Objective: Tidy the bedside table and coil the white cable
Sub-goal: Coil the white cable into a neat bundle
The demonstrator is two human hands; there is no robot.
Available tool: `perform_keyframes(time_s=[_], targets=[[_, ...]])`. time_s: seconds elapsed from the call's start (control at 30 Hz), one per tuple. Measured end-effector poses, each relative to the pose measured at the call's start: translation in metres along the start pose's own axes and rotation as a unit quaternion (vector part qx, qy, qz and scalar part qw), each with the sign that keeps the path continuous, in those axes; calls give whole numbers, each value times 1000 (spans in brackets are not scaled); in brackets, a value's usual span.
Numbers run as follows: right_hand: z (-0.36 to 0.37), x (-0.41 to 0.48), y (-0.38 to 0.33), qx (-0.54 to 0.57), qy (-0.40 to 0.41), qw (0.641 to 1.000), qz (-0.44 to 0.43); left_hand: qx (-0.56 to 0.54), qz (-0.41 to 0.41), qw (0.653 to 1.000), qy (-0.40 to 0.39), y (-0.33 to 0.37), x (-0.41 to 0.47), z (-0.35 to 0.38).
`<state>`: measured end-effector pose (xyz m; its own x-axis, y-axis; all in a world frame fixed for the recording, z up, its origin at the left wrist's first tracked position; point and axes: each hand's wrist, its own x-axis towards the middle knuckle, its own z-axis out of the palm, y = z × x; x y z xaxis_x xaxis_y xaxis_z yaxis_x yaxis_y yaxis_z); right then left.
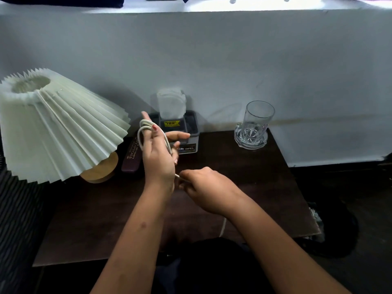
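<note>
The white cable (146, 126) is looped several times around the raised fingers of my left hand (158, 154), which is held upright above the dark wooden bedside table (244, 166). A strand runs down from the loops to my right hand (206, 188), whose fingers pinch it just right of my left wrist. A short piece of the cable shows below my right forearm, near the table's front edge; its free end is hidden.
A pleated cream lamp (57, 126) on a wooden base stands at the left. Behind my hands sit a dark spectacle case (132, 157) and a tissue box (179, 128). A clear glass (255, 122) on a glass coaster stands at the back right, against the white wall.
</note>
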<state>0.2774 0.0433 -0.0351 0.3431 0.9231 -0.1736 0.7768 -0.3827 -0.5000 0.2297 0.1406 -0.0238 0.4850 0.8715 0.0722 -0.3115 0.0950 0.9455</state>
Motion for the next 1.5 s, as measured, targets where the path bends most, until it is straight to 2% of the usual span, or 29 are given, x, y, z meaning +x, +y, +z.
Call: perform_keyframes(time_s=[0.13,0.27,0.33,0.4,0.47,0.53,0.6,0.7,0.8,0.9,1.03,1.13,1.23,1.3,1.37,1.5], targets=[[-12,-5,-2,-45,92,994,-42,166,57,984,2,-5,8,-12],[-23,-8,4,-65,196,976,-74,359,134,923,-35,-10,-1,-8],[-29,-8,8,-54,240,965,-95,427,132,894,-36,-12,-3,-9],[-35,-10,12,-46,280,953,-102,446,79,887,-84,-13,-3,-10],[-38,-11,17,-52,313,943,-103,373,-4,911,-178,-13,-5,-9],[-41,-12,24,-67,343,932,-102,253,-132,928,-242,-12,-8,-5],[-44,-11,32,-53,365,924,-103,190,-224,913,-285,-6,-12,-2],[-48,-11,39,10,396,915,-78,101,-281,890,-344,6,-13,-5],[-48,-10,42,58,414,907,-50,11,-326,854,-405,14,-12,-10],[-44,-6,43,78,408,908,-59,-82,-343,825,-442,16,-12,-12],[-39,0,41,110,376,919,-36,-153,-344,813,-443,17,-12,-11],[-38,4,40,238,299,924,-15,-175,-355,806,-440,16,-11,-10],[-36,7,38,402,197,894,-2,-210,-353,800,-438,17,-11,-10],[-36,6,34,467,129,875,-8,-240,-342,799,-432,17,-11,-10],[-34,6,32,500,79,862,-12,-261,-328,814,-402,19,-11,-9],[-32,7,31,520,28,854,2,-259,-308,875,-270,20,-8,-6]])
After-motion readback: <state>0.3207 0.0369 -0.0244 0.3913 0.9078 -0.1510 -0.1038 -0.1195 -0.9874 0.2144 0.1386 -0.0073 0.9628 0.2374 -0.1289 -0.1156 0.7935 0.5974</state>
